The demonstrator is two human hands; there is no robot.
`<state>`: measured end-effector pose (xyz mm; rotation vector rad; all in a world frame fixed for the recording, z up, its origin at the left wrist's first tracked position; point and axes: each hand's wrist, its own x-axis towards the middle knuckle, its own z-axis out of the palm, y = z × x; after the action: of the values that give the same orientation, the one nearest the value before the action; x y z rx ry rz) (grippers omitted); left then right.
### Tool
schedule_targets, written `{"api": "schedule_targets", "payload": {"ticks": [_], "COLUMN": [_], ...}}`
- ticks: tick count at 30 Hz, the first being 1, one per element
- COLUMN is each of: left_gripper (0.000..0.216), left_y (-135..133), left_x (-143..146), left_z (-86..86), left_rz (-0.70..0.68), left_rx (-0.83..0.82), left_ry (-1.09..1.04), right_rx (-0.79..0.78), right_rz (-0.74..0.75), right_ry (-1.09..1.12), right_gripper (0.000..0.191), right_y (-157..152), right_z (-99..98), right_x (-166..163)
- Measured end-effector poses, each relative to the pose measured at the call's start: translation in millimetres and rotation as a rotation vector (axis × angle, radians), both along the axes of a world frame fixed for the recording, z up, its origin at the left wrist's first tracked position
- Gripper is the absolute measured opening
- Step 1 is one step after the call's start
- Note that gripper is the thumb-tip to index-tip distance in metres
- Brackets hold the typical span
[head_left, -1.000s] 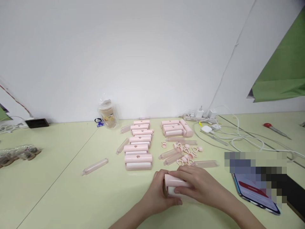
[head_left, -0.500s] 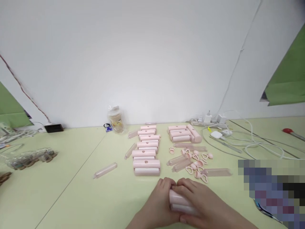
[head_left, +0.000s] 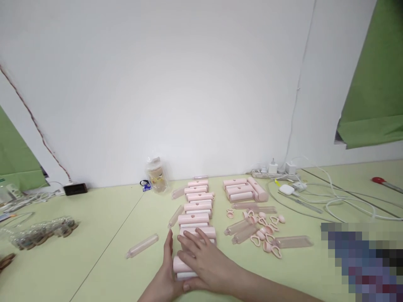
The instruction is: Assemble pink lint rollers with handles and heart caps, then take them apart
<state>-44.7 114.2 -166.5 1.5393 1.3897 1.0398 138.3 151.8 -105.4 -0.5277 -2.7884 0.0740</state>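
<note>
On the green bench, at the near end of the row, we hold one case, left hand spread beside it, right hand clasping its top, best held level.

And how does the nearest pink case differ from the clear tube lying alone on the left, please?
The pink case shows pink above white, while the clear tube is see-through. The pink case is thicker, the clear tube slimmer. The right grip covers part of the pink case, while the clear tube lies untouched on the table. Both have a pinkish colour.
</note>
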Motion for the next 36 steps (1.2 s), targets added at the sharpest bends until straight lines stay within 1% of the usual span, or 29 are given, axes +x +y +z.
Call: {"api": "schedule_targets", "payload": {"ticks": [4,6,8,9,10,11,12,13,14,15,17,18,19,21,24,26,28,31,32,34,36], "left_gripper": [0.108,0.103,0.099,0.098,0.098,0.098,0.099,0.099,0.098,0.097,0.095,0.094,0.094,0.092,0.094,0.099,0.106,0.116,0.116,0.105,0.083], "left_y": [17,21,20,19,18,17,16,15,15,16,19,22,25,31,41,45,46,45,44,47,53], "left_x": [-4,-4,-2,0,2,4,6,8,10,11,13,13,13,14,15,15,13,5,0,-10,-19], "left_z": [-8.3,-11.1,-10.4,-8.7,-6.4,-3.7,-0.9,1.7,3.9,5.6,7.5,7.9,8.1,8.5,9.4,9.2,7.9,7.3,8.4,13.5,21.1], "left_rz": [-0.115,-0.16,-0.175,-0.181,-0.19,-0.204,-0.223,-0.241,-0.254,-0.263,-0.274,-0.276,-0.279,-0.279,-0.276,-0.264,-0.218,-0.159,-0.147,-0.094,0.056], "left_rx": [-0.04,-0.051,-0.045,-0.04,-0.033,-0.022,-0.007,0.011,0.03,0.045,0.072,0.088,0.106,0.132,0.132,0.107,0.089,0.066,0.075,0.139,0.235], "left_ry": [-0.12,-0.145,-0.194,-0.232,-0.274,-0.314,-0.34,-0.345,-0.331,-0.305,-0.249,-0.234,-0.229,-0.22,-0.188,-0.16,-0.113,0.011,0.056,0.114,0.108], "right_rx": [0.04,0.108,0.209,0.266,0.32,0.368,0.398,0.407,0.403,0.368,0.319,0.258,0.155,0.02,-0.082,-0.133,-0.177,-0.208,-0.211,-0.201,-0.173], "right_rz": [-0.047,-0.081,-0.073,-0.042,0.0,0.056,0.107,0.145,0.181,0.164,0.156,0.089,0.016,-0.095,-0.212,-0.27,-0.309,-0.345,-0.352,-0.348,-0.337], "right_ry": [0.089,0.141,0.17,0.186,0.207,0.231,0.262,0.291,0.31,0.327,0.255,0.22,0.198,0.195,0.209,0.214,0.227,0.266,0.275,0.271,0.245], "right_gripper": [0.065,0.066,0.064,0.06,0.051,0.039,0.027,0.019,0.018,0.02,0.018,0.015,0.011,0.014,0.014,0.014,0.014,0.015,0.016,0.016,0.017], "right_y": [13,17,18,17,15,11,7,1,-4,-10,-20,-23,-25,-27,-21,-14,-7,1,2,3,5], "right_z": [-9.6,-16.8,-23.9,-26.9,-29.5,-31.3,-32.1,-31.8,-30.1,-27.1,-18.0,-12.9,-8.3,-2.1,-1.1,-3.7,-7.1,-12.7,-14.2,-15.2,-11.7], "right_x": [-4,-6,-5,-4,0,6,13,23,35,49,79,93,107,131,154,162,165,165,165,163,160]}}
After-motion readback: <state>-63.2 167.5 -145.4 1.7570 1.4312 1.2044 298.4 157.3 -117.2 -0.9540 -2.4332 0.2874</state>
